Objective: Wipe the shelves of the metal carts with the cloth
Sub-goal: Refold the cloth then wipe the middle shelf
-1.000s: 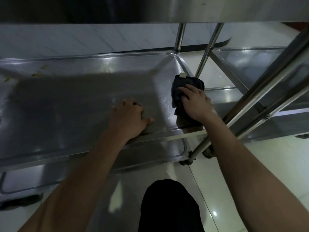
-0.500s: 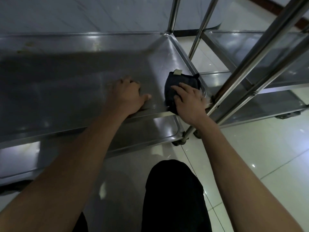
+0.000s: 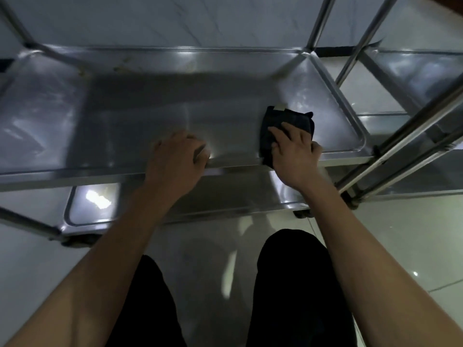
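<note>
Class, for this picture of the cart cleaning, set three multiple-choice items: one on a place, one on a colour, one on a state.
1. Where does the cloth lie?
A. on the floor
B. on the shelf, near its right end
C. over a post

2. What colour is the cloth?
A. white
B. yellow
C. dark, near black

3. What is the right hand doing?
A. pressing the cloth with spread fingers
B. hanging free
C. gripping a post

Key: 1 B, it sits by the shelf's right rim; 2 C, it looks near black; 3 A, the fingers lie flat on it.

dim, glare on steel, blurred edges
</note>
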Motion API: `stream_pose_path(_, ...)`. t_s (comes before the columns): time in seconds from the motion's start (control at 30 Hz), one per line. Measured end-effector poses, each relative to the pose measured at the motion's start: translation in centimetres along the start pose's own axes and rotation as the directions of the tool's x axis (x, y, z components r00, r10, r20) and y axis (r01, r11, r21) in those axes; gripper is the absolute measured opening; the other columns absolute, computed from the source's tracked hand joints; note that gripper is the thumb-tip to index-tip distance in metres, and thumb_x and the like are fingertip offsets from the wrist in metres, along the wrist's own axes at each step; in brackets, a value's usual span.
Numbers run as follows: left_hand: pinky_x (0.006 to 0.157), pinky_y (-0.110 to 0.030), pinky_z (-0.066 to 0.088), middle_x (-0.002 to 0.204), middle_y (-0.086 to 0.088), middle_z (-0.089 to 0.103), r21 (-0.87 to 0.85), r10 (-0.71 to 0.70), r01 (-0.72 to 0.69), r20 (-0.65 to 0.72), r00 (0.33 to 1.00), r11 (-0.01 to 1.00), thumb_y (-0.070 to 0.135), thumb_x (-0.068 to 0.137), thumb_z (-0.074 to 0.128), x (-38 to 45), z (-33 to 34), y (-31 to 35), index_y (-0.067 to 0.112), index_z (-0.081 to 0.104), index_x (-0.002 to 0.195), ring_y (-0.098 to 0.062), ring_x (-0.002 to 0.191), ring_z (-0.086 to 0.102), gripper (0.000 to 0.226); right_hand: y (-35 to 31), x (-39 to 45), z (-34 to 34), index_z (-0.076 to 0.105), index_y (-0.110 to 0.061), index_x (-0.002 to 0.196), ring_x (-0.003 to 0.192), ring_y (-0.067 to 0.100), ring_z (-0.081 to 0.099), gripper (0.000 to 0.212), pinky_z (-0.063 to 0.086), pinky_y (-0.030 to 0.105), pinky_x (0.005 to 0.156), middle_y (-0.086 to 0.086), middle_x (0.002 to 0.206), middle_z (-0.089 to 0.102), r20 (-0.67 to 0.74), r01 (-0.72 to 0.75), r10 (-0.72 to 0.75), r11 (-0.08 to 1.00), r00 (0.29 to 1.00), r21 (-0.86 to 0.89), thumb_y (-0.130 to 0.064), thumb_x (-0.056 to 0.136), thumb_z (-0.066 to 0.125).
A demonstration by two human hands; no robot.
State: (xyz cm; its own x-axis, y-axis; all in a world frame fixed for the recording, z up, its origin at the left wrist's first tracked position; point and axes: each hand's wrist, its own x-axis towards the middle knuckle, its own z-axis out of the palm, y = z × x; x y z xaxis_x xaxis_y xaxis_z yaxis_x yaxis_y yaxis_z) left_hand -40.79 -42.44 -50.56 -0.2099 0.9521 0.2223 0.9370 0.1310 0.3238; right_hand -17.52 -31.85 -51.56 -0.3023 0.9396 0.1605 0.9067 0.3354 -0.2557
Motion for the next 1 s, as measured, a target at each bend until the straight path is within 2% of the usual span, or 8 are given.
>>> stream_pose_path(0.13, 0.097, -0.046, 0.045, 0.12, -0.004, 0.064, 0.018, -0.048, 0.049, -0.023, 0.999, 0.999, 0.04, 0.097, 0.057, -1.9, -1.7, -1.9, 0.022, 0.072, 0.11, -0.031, 0.112, 0.055, 0.027, -5.0, -0.8, 2.0, 0.044, -0.032, 0.147, 0.142, 0.028, 0.028, 0.047, 0.022, 0.051, 0.108, 0.002, 0.158, 0.034, -0.008, 0.108, -0.108, 0.994, 0.994, 0.012, -0.032, 0.1, 0.042)
stream_pose_path(0.3, 0.098, -0.046, 0.045, 0.123, -0.003, 0.064, -0.007, -0.062, 0.062, -0.021, 0.998, 0.998, 0.04, 0.098, 0.056, -3.4, -2.6, -3.4, 0.021, 0.073, 0.114, -0.03, 0.114, 0.057, 0.03, -9.9, -1.7, 3.3, 0.041, -0.031, 0.148, 0.142, 0.027, 0.028, 0.049, 0.024, 0.051, 0.107, 0.003, 0.158, 0.032, -0.001, 0.191, -0.192, 0.981, 0.981, -0.023, -0.035, 0.099, 0.039)
stream_pose_path(0.4, 0.098, -0.048, 0.045, 0.124, -0.003, 0.064, -0.019, -0.075, 0.075, -0.009, 0.997, 0.997, 0.033, 0.1, 0.053, -3.6, -3.1, -4.3, 0.018, 0.072, 0.114, -0.029, 0.114, 0.057, 0.028, -12.7, -2.1, 3.9, 0.039, -0.033, 0.148, 0.143, 0.024, 0.025, 0.048, 0.023, 0.05, 0.107, 0.0, 0.16, 0.03, 0.035, 0.246, -0.246, 0.969, 0.969, -0.001, -0.037, 0.101, 0.037)
stream_pose_path(0.53, 0.1, -0.049, 0.045, 0.132, -0.005, 0.06, 0.007, -0.113, 0.112, 0.016, 0.994, 0.994, 0.019, 0.101, 0.045, -3.9, -3.6, -5.3, 0.015, 0.068, 0.123, -0.029, 0.12, 0.054, 0.033, -15.5, -2.6, 4.6, 0.042, -0.033, 0.147, 0.144, 0.023, 0.027, 0.046, 0.024, 0.05, 0.107, -0.002, 0.159, 0.032, 0.043, 0.325, -0.326, 0.945, 0.944, 0.026, -0.039, 0.102, 0.035)
stream_pose_path(0.67, 0.095, -0.049, 0.047, 0.117, -0.01, 0.064, 0.044, -0.171, 0.174, -0.061, 0.983, 0.984, 0.014, 0.098, 0.046, -4.7, -4.5, -6.9, 0.013, 0.069, 0.112, -0.033, 0.111, 0.055, 0.028, -17.0, -2.8, 4.9, 0.043, -0.036, 0.146, 0.146, 0.022, 0.026, 0.045, 0.026, 0.049, 0.108, -0.004, 0.159, 0.033, 0.045, 0.386, -0.387, 0.922, 0.921, 0.026, -0.043, 0.103, 0.031)
stream_pose_path(0.8, 0.089, -0.046, 0.048, 0.103, -0.007, 0.065, 0.083, -0.149, 0.148, 0.009, 0.989, 0.985, 0.02, 0.1, 0.042, -4.5, -4.3, -7.3, 0.016, 0.068, 0.102, -0.032, 0.099, 0.058, 0.027, -16.7, -2.0, 5.1, 0.037, -0.042, 0.147, 0.152, 0.025, 0.011, 0.048, 0.017, 0.053, 0.115, -0.005, 0.165, 0.018, 0.118, 0.38, -0.391, 0.919, 0.913, 0.106, -0.056, 0.102, 0.027)
stream_pose_path(0.9, 0.092, -0.045, 0.046, 0.114, -0.004, 0.065, 0.103, -0.195, 0.194, 0.003, 0.981, 0.976, 0.024, 0.099, 0.042, -4.2, -4.0, -7.0, 0.02, 0.069, 0.109, -0.031, 0.106, 0.055, 0.029, -16.5, -1.5, 4.5, 0.03, -0.04, 0.151, 0.151, 0.028, 0.007, 0.056, 0.017, 0.052, 0.115, -0.003, 0.167, 0.01, 0.193, 0.378, -0.394, 0.918, 0.898, 0.117, -0.061, 0.099, 0.031)
stream_pose_path(1.0, 0.092, -0.043, 0.04, 0.12, -0.001, 0.063, 0.118, -0.233, 0.228, 0.035, 0.972, 0.967, 0.023, 0.098, 0.045, -4.2, -4.7, -6.8, 0.023, 0.068, 0.11, -0.032, 0.112, 0.051, 0.027, -16.7, -1.4, 3.1, 0.026, -0.037, 0.154, 0.148, 0.031, 0.014, 0.062, 0.024, 0.051, 0.113, -0.002, 0.166, 0.012, 0.268, 0.366, -0.377, 0.926, 0.887, 0.093, -0.059, 0.098, 0.039)
